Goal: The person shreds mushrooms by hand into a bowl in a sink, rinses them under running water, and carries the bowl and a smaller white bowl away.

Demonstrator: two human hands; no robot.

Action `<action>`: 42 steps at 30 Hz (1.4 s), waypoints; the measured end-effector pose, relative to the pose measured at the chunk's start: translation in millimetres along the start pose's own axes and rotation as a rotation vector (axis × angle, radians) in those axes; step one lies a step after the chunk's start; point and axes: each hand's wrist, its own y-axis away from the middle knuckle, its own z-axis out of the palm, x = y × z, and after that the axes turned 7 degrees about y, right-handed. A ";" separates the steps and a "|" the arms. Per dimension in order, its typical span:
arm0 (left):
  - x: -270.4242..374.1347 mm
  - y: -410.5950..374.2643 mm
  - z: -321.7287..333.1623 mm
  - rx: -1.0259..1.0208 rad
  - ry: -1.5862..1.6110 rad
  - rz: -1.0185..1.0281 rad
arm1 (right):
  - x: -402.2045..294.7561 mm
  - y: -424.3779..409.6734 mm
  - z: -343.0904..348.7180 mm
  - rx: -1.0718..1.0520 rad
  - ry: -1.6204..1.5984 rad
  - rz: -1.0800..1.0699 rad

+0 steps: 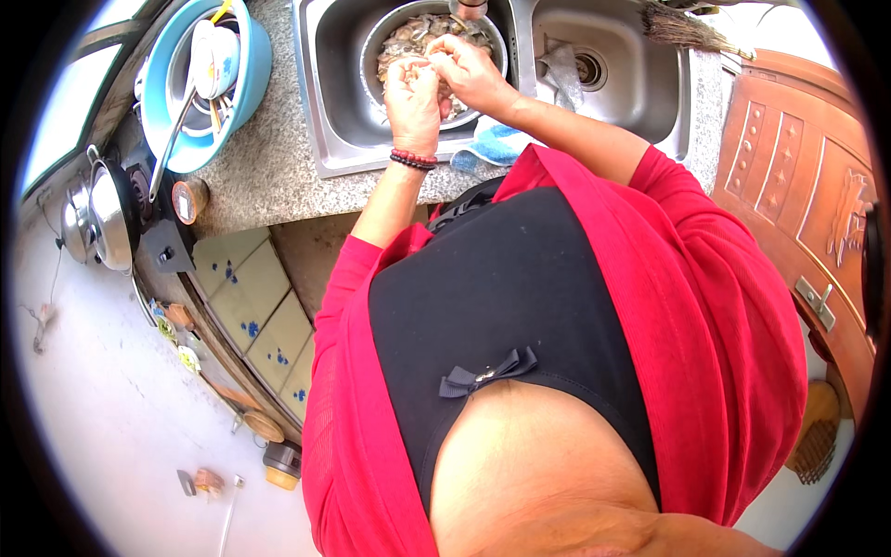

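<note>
A round metal bowl stands in the left basin of a steel double sink, filled with wet, brownish and pale food pieces of a kind I cannot make out. Over its near side, my left hand, with red and dark bead bracelets at the wrist, has its fingers bent and raised. My right hand meets it from the right, thumb and fingertips pinched close to the left fingertips. Whether a small piece lies between them is too small to tell. The faucet end hangs over the bowl's far side.
A light blue basin with bowls and a ladle sits left on the speckled counter, near a small round container. A blue-white cloth lies on the sink's front edge. A grey cloth and drain are in the right basin; a straw brush lies beyond.
</note>
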 end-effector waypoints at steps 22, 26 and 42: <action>-21.9 -13.4 -27.4 0.043 -0.011 -0.215 | 26.5 0.3 -0.5 -0.205 -0.325 0.434; -22.5 -15.7 -38.2 0.057 0.162 -0.400 | 22.6 2.2 -4.1 -0.256 -0.481 0.590; -33.9 -65.5 -97.4 0.223 0.025 -0.516 | 154.3 -76.4 -27.9 -0.224 0.855 0.249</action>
